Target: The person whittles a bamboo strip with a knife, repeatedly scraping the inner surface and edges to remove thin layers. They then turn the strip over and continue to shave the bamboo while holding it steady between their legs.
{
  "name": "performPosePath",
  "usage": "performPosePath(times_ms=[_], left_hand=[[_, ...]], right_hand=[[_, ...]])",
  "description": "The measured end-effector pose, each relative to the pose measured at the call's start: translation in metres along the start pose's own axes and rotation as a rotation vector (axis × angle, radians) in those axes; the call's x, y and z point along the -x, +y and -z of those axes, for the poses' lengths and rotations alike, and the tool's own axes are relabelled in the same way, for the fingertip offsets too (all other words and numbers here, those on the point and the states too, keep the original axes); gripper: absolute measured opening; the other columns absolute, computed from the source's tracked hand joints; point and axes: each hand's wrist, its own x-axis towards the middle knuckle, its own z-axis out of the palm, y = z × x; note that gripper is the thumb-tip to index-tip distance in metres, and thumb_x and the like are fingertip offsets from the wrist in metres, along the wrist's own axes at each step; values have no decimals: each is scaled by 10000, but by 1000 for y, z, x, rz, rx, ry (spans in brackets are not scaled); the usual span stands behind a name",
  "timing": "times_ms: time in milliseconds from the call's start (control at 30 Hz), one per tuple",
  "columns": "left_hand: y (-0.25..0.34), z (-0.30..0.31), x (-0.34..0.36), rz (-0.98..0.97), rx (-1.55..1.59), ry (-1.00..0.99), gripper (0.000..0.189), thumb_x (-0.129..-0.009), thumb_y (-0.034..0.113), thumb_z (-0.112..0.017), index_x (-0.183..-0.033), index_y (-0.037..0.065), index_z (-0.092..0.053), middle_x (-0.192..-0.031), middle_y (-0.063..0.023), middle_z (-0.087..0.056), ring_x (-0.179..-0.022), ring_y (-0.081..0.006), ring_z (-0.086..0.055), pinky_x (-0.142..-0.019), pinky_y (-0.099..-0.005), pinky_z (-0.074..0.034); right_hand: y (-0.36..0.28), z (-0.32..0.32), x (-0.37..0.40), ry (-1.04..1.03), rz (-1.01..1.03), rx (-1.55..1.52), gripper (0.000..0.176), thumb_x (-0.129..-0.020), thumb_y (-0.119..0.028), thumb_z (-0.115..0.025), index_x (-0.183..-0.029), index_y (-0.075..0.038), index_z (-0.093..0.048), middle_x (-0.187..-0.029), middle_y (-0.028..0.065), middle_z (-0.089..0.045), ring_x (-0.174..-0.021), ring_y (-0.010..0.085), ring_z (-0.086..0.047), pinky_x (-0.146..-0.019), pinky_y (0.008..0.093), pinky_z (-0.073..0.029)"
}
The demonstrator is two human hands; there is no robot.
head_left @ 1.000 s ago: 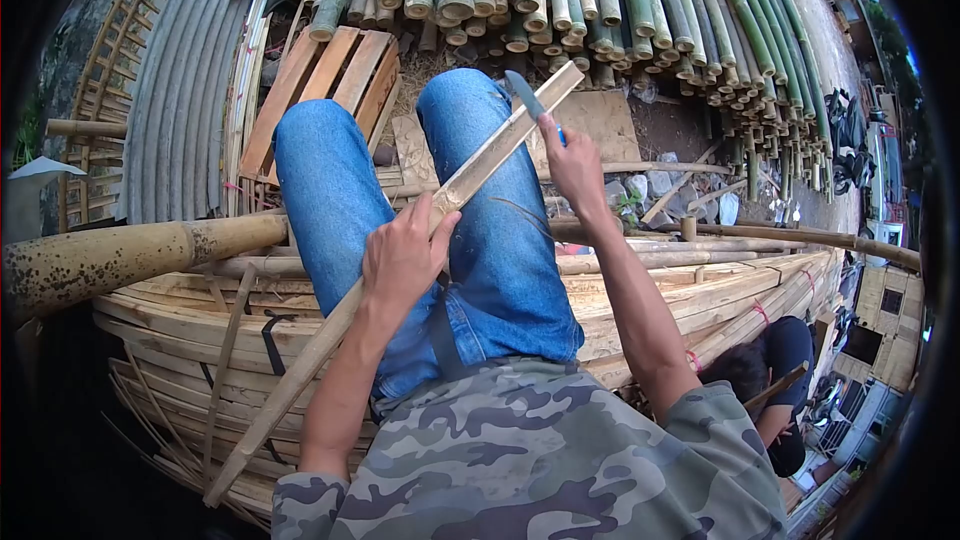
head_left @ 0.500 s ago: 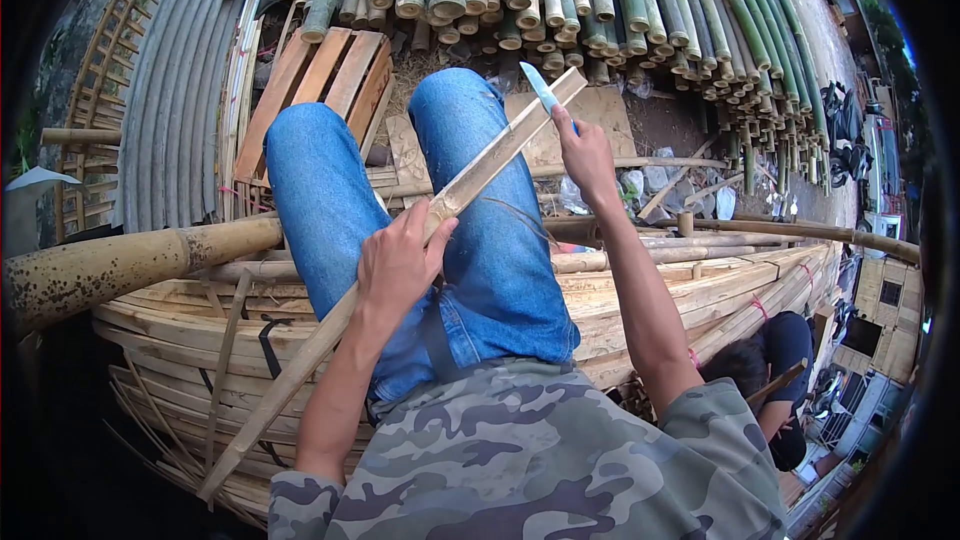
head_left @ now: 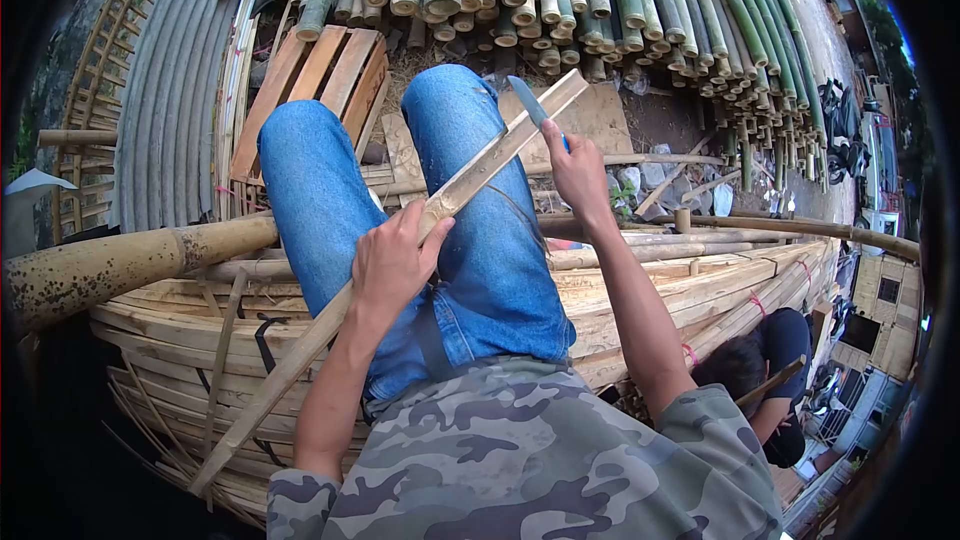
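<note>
A long split bamboo strip (head_left: 500, 153) lies diagonally across my lap, its hollow side facing up and its far end beyond my right knee. My left hand (head_left: 392, 258) is wrapped around the strip near its middle, between my thighs. In my right hand (head_left: 578, 175) is a knife (head_left: 526, 101) with a blue handle, gripped with the thumb along it. The blade points up and to the left, right at the strip's edge near the far end. A thin shaving (head_left: 512, 206) hangs below the strip over my right thigh.
Stacked green bamboo poles (head_left: 640, 10) fill the far side. A wooden crate (head_left: 318, 80) and corrugated sheets (head_left: 170, 90) stand at the left. Bundled bamboo slats (head_left: 190, 340) lie beneath me, beside a thick bamboo pole (head_left: 140, 265). Another person (head_left: 765, 360) is low at the right.
The knife and my right hand have moved slightly left and back along the strip toward me. My left hand keeps its grip on the strip.
</note>
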Motion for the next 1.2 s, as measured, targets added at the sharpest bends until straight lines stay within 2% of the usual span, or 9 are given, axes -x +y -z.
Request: performPosePath(times_ms=[100,267,433,533,633,733,833,967,1200], left_hand=[[-4,3,2,-12,-12,-3,419,-935,348,-656,-1085,-43,-646,-853,-220,-702,-743,-381,-702,-617,-448,-551],[-5,2,2,-32,18,-39,426,-942,362,-642,-1077,-42,-647,-862,-218,-705,-730,-372,-704,-605,-443,-559],[-5,2,7,-44,-22,-20,436,-939,365,-646,-1087,-45,-645,-856,-214,-705,-729,-369,-704,-603,-443,-557],[-7,3,7,-70,-3,-1,444,-935,373,-649,-1087,-44,-644,-839,-212,-703,-721,-368,-703,-601,-446,-555],[-12,8,10,-93,-25,-49,450,-931,384,-651,-1077,-41,-645,-824,-207,-703,-708,-365,-701,-597,-443,-552],[-10,11,6,-75,39,-90,426,-900,351,-703,-1044,-47,-666,-850,-217,-706,-748,-378,-705,-626,-440,-544],[-11,15,12,-45,3,-120,419,-897,344,-707,-1042,-47,-664,-849,-217,-704,-749,-379,-704,-627,-440,-544],[-11,13,13,-74,13,-96,425,-896,346,-708,-1052,-47,-658,-840,-208,-707,-742,-379,-704,-621,-440,-543],[-3,21,16,-86,-102,-1,439,-905,340,-689,-1124,-37,-634,-907,-173,-680,-783,-341,-664,-697,-415,-505]], right_hand=[[11,-50,28,228,378,-19,643,-1000,-494,-486,-763,80,-654,-557,236,-561,-552,364,-595,-598,486,-444],[-8,1,6,18,-18,18,602,-1002,-458,-474,-870,90,-683,-731,365,-597,-800,509,-637,-762,534,-473],[19,-26,20,173,379,57,633,-1011,-453,-474,-698,79,-617,-519,227,-532,-504,351,-581,-552,476,-436],[-3,-2,17,-22,-14,36,628,-999,-467,-483,-790,100,-654,-675,332,-600,-723,483,-639,-703,521,-472],[15,-23,43,7,261,95,625,-1004,-465,-476,-782,90,-658,-677,312,-611,-708,472,-641,-698,513,-475],[-2,11,19,-113,19,100,615,-1001,-477,-472,-849,82,-677,-814,361,-622,-886,530,-615,-836,540,-457],[14,-22,48,-45,257,89,626,-1006,-485,-469,-801,73,-665,-722,320,-619,-764,475,-646,-750,510,-480],[9,4,28,-2,122,28,644,-1005,-491,-478,-750,79,-631,-570,255,-569,-549,420,-588,-564,497,-420],[0,-29,57,14,102,-17,592,-999,-466,-502,-831,81,-654,-637,305,-566,-651,470,-606,-658,500,-455]])
